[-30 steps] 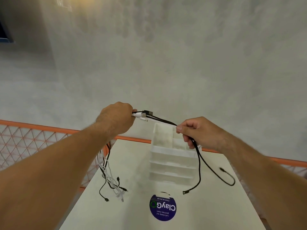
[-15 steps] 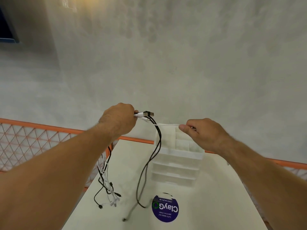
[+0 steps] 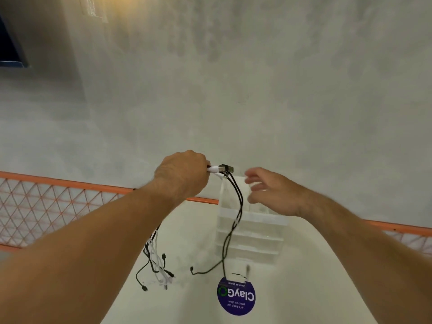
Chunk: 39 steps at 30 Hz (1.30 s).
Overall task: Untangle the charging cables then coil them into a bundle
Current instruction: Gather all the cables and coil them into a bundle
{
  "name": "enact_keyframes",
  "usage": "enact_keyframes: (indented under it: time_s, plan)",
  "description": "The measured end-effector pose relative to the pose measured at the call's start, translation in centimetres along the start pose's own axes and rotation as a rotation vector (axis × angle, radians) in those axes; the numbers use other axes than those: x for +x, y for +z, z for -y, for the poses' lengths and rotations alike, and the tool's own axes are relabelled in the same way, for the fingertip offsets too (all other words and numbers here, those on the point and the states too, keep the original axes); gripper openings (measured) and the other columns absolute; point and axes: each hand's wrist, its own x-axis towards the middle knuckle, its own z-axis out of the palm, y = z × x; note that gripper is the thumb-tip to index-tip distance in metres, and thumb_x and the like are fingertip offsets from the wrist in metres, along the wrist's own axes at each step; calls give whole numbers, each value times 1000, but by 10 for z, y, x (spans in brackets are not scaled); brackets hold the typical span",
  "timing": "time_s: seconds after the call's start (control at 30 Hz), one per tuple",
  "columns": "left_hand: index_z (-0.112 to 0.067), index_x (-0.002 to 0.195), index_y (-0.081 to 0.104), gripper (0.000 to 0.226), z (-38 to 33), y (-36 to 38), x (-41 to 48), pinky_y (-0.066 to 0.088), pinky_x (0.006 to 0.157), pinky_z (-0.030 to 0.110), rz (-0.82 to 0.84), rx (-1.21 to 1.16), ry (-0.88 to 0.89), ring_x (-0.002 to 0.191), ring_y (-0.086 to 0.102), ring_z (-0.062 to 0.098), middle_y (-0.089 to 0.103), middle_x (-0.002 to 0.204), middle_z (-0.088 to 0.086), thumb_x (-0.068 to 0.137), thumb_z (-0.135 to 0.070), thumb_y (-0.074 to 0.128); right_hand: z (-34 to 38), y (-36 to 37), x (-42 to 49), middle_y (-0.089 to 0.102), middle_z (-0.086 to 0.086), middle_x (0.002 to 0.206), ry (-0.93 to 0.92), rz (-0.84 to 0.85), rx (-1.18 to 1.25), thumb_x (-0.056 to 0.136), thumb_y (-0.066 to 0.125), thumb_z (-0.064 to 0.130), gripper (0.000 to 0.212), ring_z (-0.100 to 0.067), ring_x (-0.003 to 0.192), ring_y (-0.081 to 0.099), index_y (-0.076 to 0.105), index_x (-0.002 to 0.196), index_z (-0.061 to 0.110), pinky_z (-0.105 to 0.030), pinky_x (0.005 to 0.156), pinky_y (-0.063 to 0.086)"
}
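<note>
gripping black and white cables [image 3: 240, 202] by the usb plugs [image 3: 224, 169], left hand [image 3: 181, 171] fisted; strands dangle to table [image 3: 187, 300]. right hand [image 3: 273, 192] fingers spread.

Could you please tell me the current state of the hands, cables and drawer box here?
Left hand: raised, gripping the cables by their plugs.
Right hand: open, blurred, holding nothing.
Black cables: hanging from the plugs, ends on the table.
Other cables: black and white strands hanging below the left hand, apparently tangled.
Drawer box: upright on the table, drawers apparently closed.
</note>
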Motion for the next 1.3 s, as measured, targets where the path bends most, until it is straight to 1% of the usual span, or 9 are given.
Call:
enact_keyframes:
  time_s: [0.13, 0.23, 0.3, 0.4, 0.53, 0.83, 1.0, 1.17, 1.3]
  plan:
    - [-21, 92, 60, 19, -26, -1, 2, 39, 53, 28, 30, 115, 91, 56, 48, 15, 48, 69, -2, 94, -16, 42, 30, 11, 8, 59, 8, 121, -75, -3, -17, 79, 72, 24, 70, -11, 104, 62, 36, 139, 29, -28, 89, 51]
    - [-22, 98, 64, 24, -32, -4, 5, 36, 51, 27, 32, 83, 118, 57, 48, 15, 48, 69, -3, 92, -15, 42, 26, 19, 14, 65, -1, 93, 6, -24, 209, 81, 69, 20, 43, -17, 68, 66, 52, 122, 22, -37, 74, 59]
    - [-23, 98, 64, 25, -32, -8, 5, 33, 49, 26, 17, 27, 117, 57, 46, 14, 46, 70, -3, 94, -17, 40, 23, 25, 15, 57, 1, 78, -25, -184, 220, 88, 65, 23, 15, -16, 58, 53, 59, 100, 18, -30, 55, 47]
    - [-23, 93, 61, 23, -31, -12, 4, 35, 55, 29, -10, 44, 142, 61, 47, 17, 43, 69, -4, 96, -18, 38, 20, 29, 19, 55, 4, 73, -87, -328, 34, 92, 61, 35, 21, -16, 62, 49, 55, 83, 16, -26, 55, 37]
    - [-27, 84, 47, 19, -26, -10, 4, 30, 51, 28, -55, 84, 183, 55, 40, 12, 42, 67, -4, 98, -20, 36, 14, 19, 17, 58, 5, 86, -38, -337, -225, 95, 52, 24, 1, -18, 75, 57, 52, 94, 23, -31, 62, 46]
    - [-30, 86, 47, 18, -10, -6, 7, 35, 55, 28, -85, 38, 158, 59, 45, 13, 45, 69, -5, 100, -24, 37, 8, 6, 11, 56, 5, 82, -8, -336, -383, 98, 40, 27, 12, -16, 67, 53, 51, 99, 24, -29, 55, 41]
    - [-29, 93, 59, 21, 22, -8, 5, 42, 55, 29, -106, -29, 44, 67, 57, 19, 53, 74, -3, 99, -25, 38, -13, -3, 8, 60, 1, 88, 64, -397, -380, 98, 44, 37, 18, -23, 75, 59, 55, 100, 23, -33, 65, 50]
    - [-29, 73, 48, 30, 53, -3, -2, 39, 52, 28, -97, -87, -97, 60, 54, 17, 54, 68, -1, 101, -27, 37, -36, -15, 1, 58, 3, 81, 129, -405, -456, 99, 40, 37, 18, -19, 69, 57, 54, 97, 26, -32, 61, 49]
    - [-22, 69, 49, 40, 55, 2, -5, 34, 48, 25, -110, -182, -199, 55, 51, 15, 56, 66, 2, 104, -36, 33, -36, -16, 2, 56, 0, 79, 110, -387, -576, 100, 34, 33, 21, -21, 67, 55, 53, 101, 25, -33, 59, 47]
